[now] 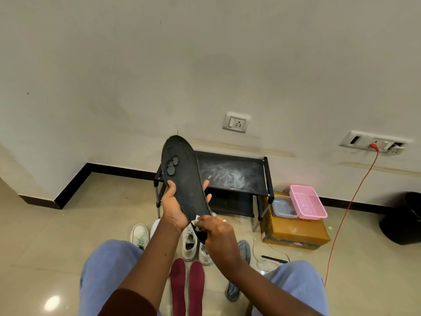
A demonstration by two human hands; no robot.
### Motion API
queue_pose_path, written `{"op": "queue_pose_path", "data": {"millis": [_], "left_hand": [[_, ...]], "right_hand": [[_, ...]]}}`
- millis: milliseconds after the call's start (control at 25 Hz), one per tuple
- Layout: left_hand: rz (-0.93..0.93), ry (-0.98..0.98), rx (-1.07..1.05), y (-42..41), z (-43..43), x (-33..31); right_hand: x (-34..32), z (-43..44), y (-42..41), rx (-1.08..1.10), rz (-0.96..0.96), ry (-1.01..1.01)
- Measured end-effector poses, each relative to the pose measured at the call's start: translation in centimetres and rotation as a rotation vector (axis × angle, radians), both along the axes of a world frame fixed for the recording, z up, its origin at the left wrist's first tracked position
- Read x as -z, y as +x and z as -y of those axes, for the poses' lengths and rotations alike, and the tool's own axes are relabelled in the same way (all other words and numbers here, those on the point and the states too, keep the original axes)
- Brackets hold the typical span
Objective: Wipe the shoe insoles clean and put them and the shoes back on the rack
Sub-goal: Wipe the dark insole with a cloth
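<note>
— Where's the insole [182, 176]?
— Held up over the shoes [189, 244]. The left hand [174, 208] grips its middle, and the toe points up and away, toward the rack [232, 174].
— And the right hand [219, 236]?
— Pinching a wipe [196, 221] against the heel, the near end. The stroke, I'd say, runs up its length.

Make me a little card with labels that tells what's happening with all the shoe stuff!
left grip: holds the black insole up, toe end high
right grip: pinches a white cloth against its heel end
red insoles: two, flat on the floor, side by side
rack: black, against the wall, white smears on top shelf
white shoes: on the floor, in front of the rack
</note>
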State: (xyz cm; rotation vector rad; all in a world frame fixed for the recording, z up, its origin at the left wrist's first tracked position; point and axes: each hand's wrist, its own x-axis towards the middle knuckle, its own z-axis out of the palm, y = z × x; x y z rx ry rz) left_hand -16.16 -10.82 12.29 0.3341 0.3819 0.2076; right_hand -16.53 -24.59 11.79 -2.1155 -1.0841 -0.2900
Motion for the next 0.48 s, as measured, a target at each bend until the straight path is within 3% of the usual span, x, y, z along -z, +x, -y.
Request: {"op": "queue_pose_path", "data": {"millis": [120,480], "left_hand": [[0.053,-0.033,0.002,-0.3,0.3,0.7],[-0.095,0.056,0.134,-2.6,3.6,-1.0]], "right_hand": [[0.3,1.0,-0.6,0.009,-0.021,-0.036],[-5.5,-3.8,2.8,0.111,-0.053,-0.144]]}}
